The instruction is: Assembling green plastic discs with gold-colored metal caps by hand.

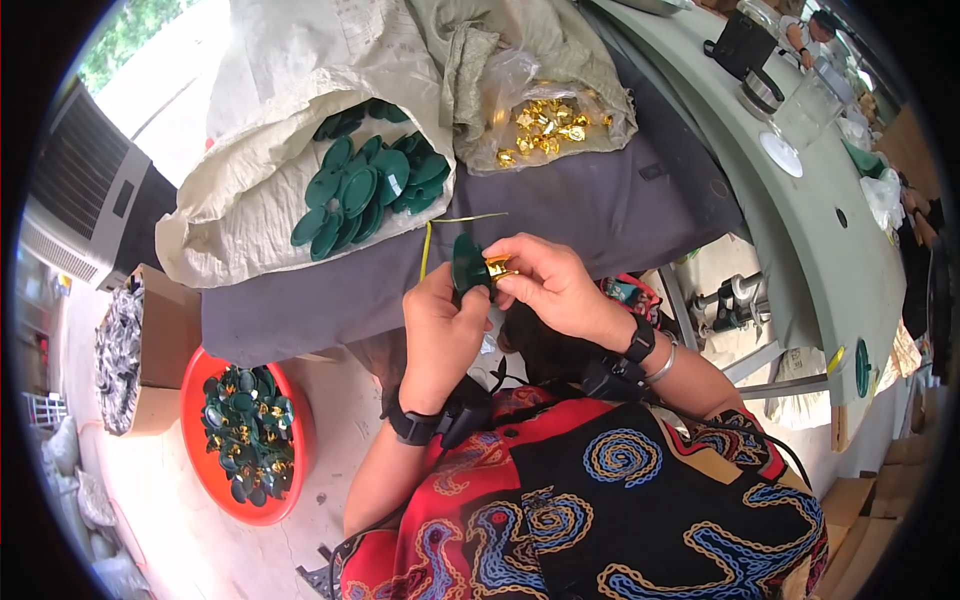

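My left hand (440,325) grips a dark green round disc (466,262), held on edge above the near side of the cloth-covered table. At the disc's right face, my right hand (550,285) pinches a small shiny gold piece (497,267). The gold piece is against the disc or very close to it; my fingers hide the join. Beyond my hands, many like green discs (358,188) spill from the mouth of a white woven sack (250,175). To their right, small gold pieces (548,125) lie in a clear plastic bag inside a second sack (465,95).
On the floor at left stands an orange-red basin (302,440) of green discs with gold parts. Behind it are a cardboard box (170,330) and a grey air cooler (85,190). A pale green table (760,150) curves along the right, bearing jars. Another person (808,38) sits far right.
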Demonstrator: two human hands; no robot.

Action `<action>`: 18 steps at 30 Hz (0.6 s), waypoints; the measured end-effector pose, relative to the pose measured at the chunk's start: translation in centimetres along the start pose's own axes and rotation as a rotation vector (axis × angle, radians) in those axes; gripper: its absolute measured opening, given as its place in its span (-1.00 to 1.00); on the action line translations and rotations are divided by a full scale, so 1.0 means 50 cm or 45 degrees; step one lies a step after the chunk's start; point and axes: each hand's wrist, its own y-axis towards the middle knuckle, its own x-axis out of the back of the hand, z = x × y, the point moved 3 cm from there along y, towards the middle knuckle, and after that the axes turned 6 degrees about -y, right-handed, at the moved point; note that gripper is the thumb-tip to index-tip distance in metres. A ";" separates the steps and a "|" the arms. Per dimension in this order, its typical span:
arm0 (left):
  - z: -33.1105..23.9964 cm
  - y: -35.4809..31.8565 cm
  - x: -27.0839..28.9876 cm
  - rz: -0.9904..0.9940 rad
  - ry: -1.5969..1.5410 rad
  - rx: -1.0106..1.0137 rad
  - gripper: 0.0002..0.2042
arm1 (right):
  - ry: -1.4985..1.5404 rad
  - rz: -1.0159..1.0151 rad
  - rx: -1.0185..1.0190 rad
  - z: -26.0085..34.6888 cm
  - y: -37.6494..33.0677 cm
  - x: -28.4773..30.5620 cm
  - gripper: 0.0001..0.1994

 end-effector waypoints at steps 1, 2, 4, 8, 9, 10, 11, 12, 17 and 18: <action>-0.001 -0.003 -0.001 -0.005 0.062 -0.045 -0.90 | 0.001 -0.002 -0.003 0.000 0.000 -0.003 -0.75; 0.000 -0.004 -0.002 0.000 0.060 -0.042 -0.90 | -0.134 -0.032 0.063 0.003 -0.002 -0.002 -0.76; 0.001 -0.006 -0.005 0.066 0.107 -0.058 -0.88 | -0.269 -0.065 0.126 0.004 -0.004 0.002 -0.75; 0.010 -0.011 -0.006 -0.010 0.363 -0.218 -0.97 | -0.893 -0.024 0.396 0.017 -0.008 0.005 -0.69; 0.001 -0.014 -0.011 -0.018 0.442 -0.303 -0.95 | -0.994 0.012 0.383 0.015 -0.009 0.004 -0.66; -0.007 -0.019 -0.013 -0.027 0.521 -0.388 -0.93 | -0.992 0.014 0.382 0.012 -0.008 0.003 -0.66; -0.013 -0.021 -0.016 -0.023 0.519 -0.388 -0.93 | -1.015 0.005 0.437 0.011 -0.007 0.005 -0.70; -0.023 -0.025 -0.020 0.006 0.651 -0.503 -0.92 | -1.037 -0.004 0.494 0.012 -0.007 0.005 -0.74; -0.027 -0.029 -0.027 0.094 0.892 -0.722 -0.88 | -0.224 0.251 -0.156 0.003 0.007 0.016 -0.80; -0.027 -0.025 -0.029 0.106 0.879 -0.736 -0.87 | 0.103 0.294 -0.462 -0.004 0.001 0.017 -0.78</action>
